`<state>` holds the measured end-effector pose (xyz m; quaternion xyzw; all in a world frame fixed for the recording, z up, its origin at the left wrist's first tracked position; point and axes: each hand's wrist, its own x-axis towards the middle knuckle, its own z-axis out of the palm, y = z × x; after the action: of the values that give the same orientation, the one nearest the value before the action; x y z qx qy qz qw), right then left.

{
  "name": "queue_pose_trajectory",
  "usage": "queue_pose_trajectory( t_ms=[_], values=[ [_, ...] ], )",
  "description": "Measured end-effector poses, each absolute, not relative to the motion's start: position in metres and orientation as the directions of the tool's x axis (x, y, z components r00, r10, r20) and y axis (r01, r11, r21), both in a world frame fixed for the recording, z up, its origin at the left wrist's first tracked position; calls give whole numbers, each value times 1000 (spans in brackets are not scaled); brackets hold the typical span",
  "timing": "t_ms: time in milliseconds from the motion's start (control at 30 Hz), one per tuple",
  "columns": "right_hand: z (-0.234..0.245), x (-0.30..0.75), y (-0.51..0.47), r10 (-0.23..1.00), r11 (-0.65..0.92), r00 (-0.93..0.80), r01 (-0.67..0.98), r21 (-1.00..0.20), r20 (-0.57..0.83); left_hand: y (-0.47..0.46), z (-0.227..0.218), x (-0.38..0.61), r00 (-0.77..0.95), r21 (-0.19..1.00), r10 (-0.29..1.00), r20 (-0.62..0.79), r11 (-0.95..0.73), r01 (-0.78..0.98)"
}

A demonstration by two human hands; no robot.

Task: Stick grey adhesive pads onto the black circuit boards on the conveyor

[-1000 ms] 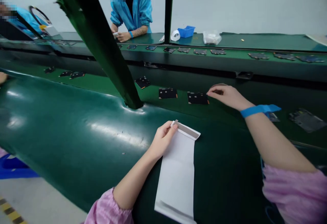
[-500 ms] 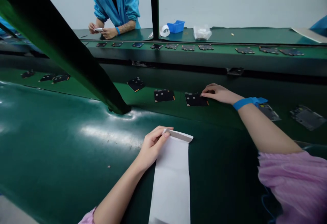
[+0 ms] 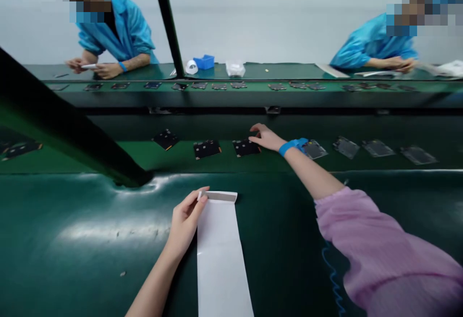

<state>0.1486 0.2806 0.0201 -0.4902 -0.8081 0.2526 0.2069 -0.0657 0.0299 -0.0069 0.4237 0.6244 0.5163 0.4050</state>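
Note:
My left hand (image 3: pixel 188 218) pinches the top left corner of a long white paper strip (image 3: pixel 220 254) between thumb and fingers. The strip's top end is folded over and shows a grey band; its lower end runs out of view. My right hand (image 3: pixel 267 137), with a blue wrist strap (image 3: pixel 292 146), reaches over a dark circuit board (image 3: pixel 246 148) on the green conveyor belt. Its thumb and forefinger are apart near the board's upper right, and nothing shows between them. A second dark circuit board (image 3: pixel 207 149) lies to the left, and a tilted one (image 3: pixel 165 139) lies farther left.
Several greyish boards (image 3: pixel 378 147) lie right of my right wrist. A slanting dark post (image 3: pixel 90 133) stands at left. A coiled blue cord (image 3: pixel 334 278) hangs below my right sleeve. Across the belt, two people in blue work at a far bench with a blue bin (image 3: pixel 204 62).
The view has swung right and up, bringing a second person in blue into sight. My right thumb and forefinger, earlier together on the board, have parted. My left hand still holds the paper strip.

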Motion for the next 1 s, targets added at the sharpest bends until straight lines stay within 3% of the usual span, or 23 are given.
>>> queue_pose_trajectory(
  t_ms=[100,167,267,533,1000],
  values=[
    [29,124,225,861,467,-476,605,-645,178,32,-10,-65,-339,993,939,-52,84,80],
    [30,108,184,733,563,-636,370,-739,240,32,-10,-63,-346,996,938,-23,52,74],
    [30,95,142,618,543,-743,167,-823,257,32,-7,-59,-329,997,944,22,5,81],
    [27,90,134,633,476,-753,195,-858,180,33,-8,-60,-298,998,952,71,-66,25],
    [27,82,134,646,424,-757,244,-872,102,31,-6,-61,-275,999,960,49,-48,10]
  ],
)
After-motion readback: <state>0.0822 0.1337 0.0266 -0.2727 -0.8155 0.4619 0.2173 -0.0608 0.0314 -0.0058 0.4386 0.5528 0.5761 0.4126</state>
